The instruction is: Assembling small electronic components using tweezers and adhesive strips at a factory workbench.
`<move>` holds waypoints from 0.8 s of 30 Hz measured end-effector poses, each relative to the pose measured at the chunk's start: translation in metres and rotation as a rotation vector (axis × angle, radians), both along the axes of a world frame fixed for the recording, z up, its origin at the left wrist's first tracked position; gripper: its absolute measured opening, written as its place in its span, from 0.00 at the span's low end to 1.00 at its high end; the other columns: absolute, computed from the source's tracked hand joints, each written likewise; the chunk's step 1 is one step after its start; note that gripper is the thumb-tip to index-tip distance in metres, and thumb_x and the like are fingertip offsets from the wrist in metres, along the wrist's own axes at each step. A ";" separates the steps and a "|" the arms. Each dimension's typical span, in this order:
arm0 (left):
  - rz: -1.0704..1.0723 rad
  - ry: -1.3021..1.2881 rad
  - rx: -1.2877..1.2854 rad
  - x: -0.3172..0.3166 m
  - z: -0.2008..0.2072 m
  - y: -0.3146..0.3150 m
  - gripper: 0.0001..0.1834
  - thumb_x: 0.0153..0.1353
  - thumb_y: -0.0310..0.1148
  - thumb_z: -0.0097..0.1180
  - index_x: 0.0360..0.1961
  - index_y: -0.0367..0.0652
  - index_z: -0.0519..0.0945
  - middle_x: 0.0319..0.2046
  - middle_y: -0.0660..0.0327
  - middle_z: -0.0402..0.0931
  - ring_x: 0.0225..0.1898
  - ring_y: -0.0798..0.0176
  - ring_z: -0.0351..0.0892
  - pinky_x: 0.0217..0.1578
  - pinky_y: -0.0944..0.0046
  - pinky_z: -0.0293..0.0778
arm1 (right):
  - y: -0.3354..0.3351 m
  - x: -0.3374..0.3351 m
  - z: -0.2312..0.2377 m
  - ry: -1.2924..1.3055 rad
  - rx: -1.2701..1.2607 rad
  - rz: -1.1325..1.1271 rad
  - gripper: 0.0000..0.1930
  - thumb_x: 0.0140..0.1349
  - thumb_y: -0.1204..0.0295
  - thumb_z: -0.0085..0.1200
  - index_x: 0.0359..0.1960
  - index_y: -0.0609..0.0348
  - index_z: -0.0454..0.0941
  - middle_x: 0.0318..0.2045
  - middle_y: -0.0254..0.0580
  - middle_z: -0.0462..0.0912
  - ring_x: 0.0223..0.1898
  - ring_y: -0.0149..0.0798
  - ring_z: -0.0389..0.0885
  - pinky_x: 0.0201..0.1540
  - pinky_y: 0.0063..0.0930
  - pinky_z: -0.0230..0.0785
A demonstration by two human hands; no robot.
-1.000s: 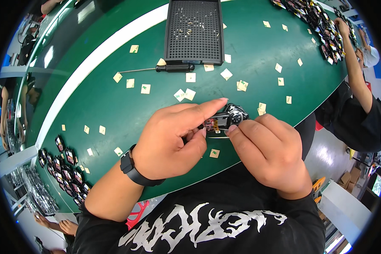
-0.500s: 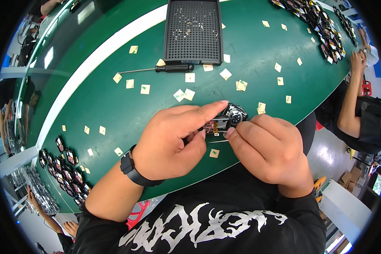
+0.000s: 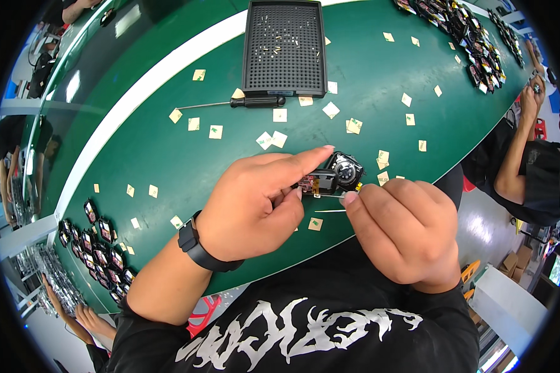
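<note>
My left hand (image 3: 255, 199) pinches a small black device with a round lens (image 3: 341, 172) between thumb and forefinger, just above the green table mat (image 3: 168, 161). An exposed circuit part shows at the device's left end. My right hand (image 3: 404, 230) sits right beside it, fingertips at the device's lower edge, closed on a thin metal tool (image 3: 330, 211) whose tip points left under the device. A black watch band wraps my left wrist.
A black perforated screw tray (image 3: 284, 46) lies at the far side with a screwdriver (image 3: 249, 102) in front of it. Small tan paper squares (image 3: 272, 140) litter the mat. Rows of small devices lie at lower left (image 3: 99, 242) and upper right (image 3: 473, 37). Another person (image 3: 529, 161) is at the right.
My two hands stay almost still around the device. The person at the right has pulled their arm back from the pile of devices on the table.
</note>
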State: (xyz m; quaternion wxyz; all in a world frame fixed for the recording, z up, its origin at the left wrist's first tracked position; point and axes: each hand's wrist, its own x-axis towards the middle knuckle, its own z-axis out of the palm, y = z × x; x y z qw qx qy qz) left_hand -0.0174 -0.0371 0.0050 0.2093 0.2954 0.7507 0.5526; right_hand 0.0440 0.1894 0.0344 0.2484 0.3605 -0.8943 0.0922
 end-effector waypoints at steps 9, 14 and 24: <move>0.016 -0.020 -0.016 0.001 -0.001 -0.001 0.33 0.55 0.12 0.49 0.64 0.39 0.77 0.30 0.63 0.75 0.23 0.76 0.70 0.26 0.74 0.67 | -0.010 -0.001 -0.008 0.012 0.048 -0.005 0.07 0.45 0.78 0.62 0.27 0.65 0.81 0.27 0.38 0.78 0.27 0.32 0.75 0.20 0.21 0.59; 0.018 -0.026 -0.018 0.001 -0.001 -0.001 0.33 0.55 0.11 0.49 0.64 0.39 0.77 0.30 0.63 0.75 0.23 0.76 0.70 0.26 0.74 0.67 | -0.012 -0.001 -0.008 0.011 0.077 -0.013 0.06 0.45 0.78 0.62 0.27 0.65 0.81 0.27 0.39 0.78 0.27 0.32 0.75 0.20 0.21 0.58; 0.025 -0.012 0.000 0.002 -0.002 -0.001 0.33 0.55 0.12 0.50 0.65 0.40 0.77 0.29 0.64 0.75 0.23 0.76 0.68 0.25 0.74 0.66 | -0.011 0.001 -0.006 0.019 0.056 -0.014 0.07 0.45 0.78 0.62 0.28 0.66 0.82 0.28 0.40 0.79 0.27 0.33 0.75 0.20 0.21 0.59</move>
